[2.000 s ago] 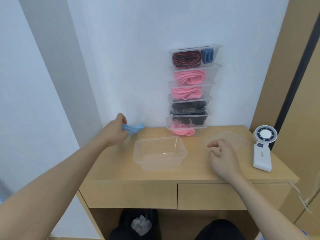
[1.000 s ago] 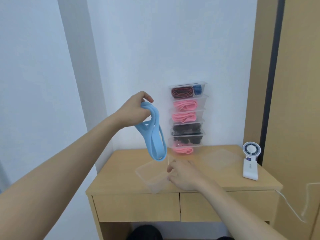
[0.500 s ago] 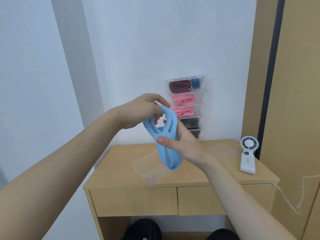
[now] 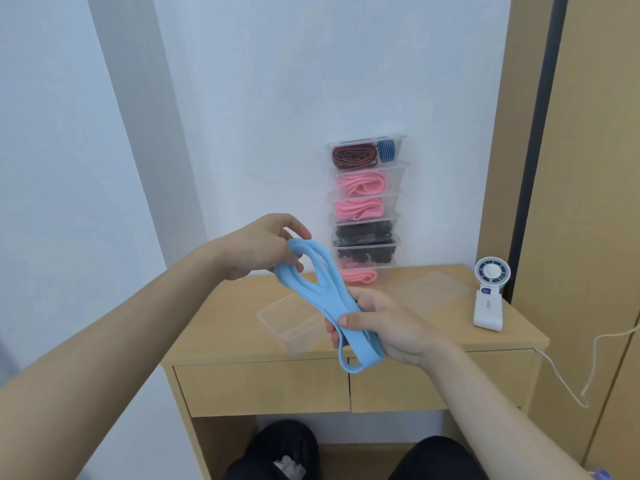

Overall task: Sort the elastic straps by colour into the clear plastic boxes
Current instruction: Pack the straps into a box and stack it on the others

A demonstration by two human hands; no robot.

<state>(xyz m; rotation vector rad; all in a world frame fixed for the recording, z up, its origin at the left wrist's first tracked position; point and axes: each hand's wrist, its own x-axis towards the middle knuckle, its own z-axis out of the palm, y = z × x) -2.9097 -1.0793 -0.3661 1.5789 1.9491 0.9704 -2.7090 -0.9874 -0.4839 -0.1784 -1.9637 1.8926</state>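
Note:
A light blue elastic strap [image 4: 323, 289], looped several times, hangs in the air above the wooden desk [image 4: 221, 337]. My left hand [image 4: 265, 249] pinches its upper end. My right hand [image 4: 382, 322] grips its lower part, thumb across the bands, and the tail droops below my palm. Under the strap an empty clear plastic box [image 4: 291, 315] stands open on the desk. Its clear lid [image 4: 431, 294] lies to the right. Against the wall rises a stack of closed clear boxes [image 4: 365, 206] holding dark red, blue, pink and black straps.
A small white fan [image 4: 490, 296] stands at the desk's right end, its cable [image 4: 571, 386] trailing down to the right. Wooden panels [image 4: 588, 202] close off the right side. The desk has two drawers [image 4: 346, 386]. A dark bag [image 4: 277, 452] sits on the floor below.
My left hand lifted the blue strap off the desk's left end. My right hand rose from the desk and took hold of the strap's lower part; both hands have since lowered it slightly.

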